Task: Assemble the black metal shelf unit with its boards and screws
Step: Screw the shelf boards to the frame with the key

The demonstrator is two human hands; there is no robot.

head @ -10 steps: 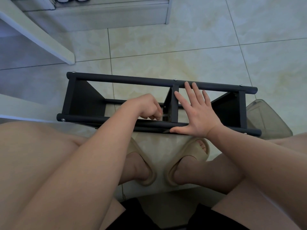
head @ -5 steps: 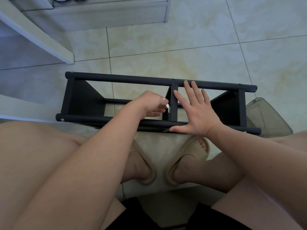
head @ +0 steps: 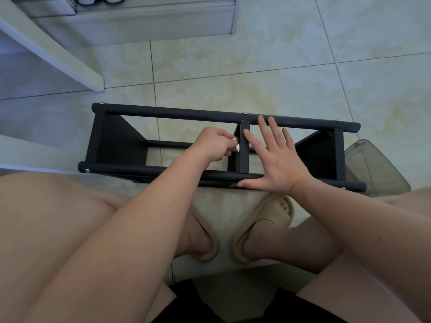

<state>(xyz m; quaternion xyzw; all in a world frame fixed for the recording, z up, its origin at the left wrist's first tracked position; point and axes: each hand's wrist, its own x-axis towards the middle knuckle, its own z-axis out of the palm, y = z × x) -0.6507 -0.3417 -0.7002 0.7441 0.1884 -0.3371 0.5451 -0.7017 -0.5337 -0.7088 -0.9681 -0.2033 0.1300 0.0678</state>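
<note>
The black shelf unit point(head: 175, 114) lies on its side on the tiled floor point(head: 256, 85), just ahead of the seated person's slippers point(head: 275, 217). The right hand point(head: 277, 159) is spread flat, palm on the near rail point(head: 140, 170) and fingertips point(head: 262, 120) reaching the far one, I'd say to stop the frame sliding. The left hand point(head: 213, 144) is curled, pinching a small pale piece point(head: 236, 145) against the middle board point(head: 244, 148); screw or tool, I can't tell. Open floor lies beyond; a clear tub point(head: 377, 169) crowds the right end.
</note>
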